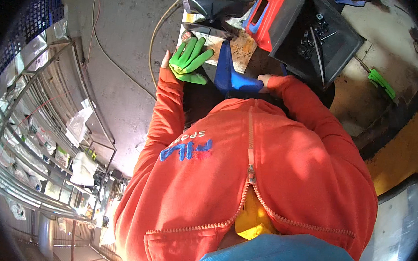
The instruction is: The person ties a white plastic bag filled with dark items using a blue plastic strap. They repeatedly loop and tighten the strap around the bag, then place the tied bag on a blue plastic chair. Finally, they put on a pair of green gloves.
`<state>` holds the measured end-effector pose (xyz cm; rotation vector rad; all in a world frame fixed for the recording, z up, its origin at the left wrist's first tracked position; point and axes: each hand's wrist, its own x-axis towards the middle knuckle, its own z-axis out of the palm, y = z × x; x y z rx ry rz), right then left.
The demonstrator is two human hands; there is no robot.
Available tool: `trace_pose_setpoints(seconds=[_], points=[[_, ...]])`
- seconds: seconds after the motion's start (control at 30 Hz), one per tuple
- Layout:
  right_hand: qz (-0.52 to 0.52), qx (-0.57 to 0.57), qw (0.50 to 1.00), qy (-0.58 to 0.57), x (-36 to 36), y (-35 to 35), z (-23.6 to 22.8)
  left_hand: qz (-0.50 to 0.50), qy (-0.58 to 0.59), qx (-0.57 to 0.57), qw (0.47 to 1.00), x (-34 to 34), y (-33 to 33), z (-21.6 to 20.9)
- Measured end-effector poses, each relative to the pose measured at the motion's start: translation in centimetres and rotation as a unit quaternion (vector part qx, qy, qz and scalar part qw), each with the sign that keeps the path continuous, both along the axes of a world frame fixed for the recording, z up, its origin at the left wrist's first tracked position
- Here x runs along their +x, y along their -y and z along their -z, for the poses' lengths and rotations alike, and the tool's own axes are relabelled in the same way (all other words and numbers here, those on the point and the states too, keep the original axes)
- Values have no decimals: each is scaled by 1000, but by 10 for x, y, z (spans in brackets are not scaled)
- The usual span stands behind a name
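Observation:
At the upper middle, my left hand shows only a strip of bare skin beside a bright green work glove. The glove lies over or against this hand, its fingers fanned upward, and hides most of my own fingers. A bit of skin also shows above the glove, by a black ribbed part. Whether the left hand grips the glove cannot be made out. My right hand is closed on the end of a bent blue plastic part, which stands against the front of my orange jacket.
A black bin with screws and a metal rod sits at the upper right, beside a red and blue plastic piece. Another green glove lies right of it. A hose curves across the floor; a metal rack stands left.

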<state>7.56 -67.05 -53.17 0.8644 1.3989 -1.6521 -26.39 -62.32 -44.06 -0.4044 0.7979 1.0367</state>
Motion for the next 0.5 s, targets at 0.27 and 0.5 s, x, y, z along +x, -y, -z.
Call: trace_pose_setpoints(seconds=[0.27, 0.5], points=[[186, 182, 964, -52, 15, -38, -42, 64, -32, 52, 996, 32, -31, 13], [355, 560, 721, -202, 37, -42, -188, 148, -9, 219, 964, 65, -19, 26]])
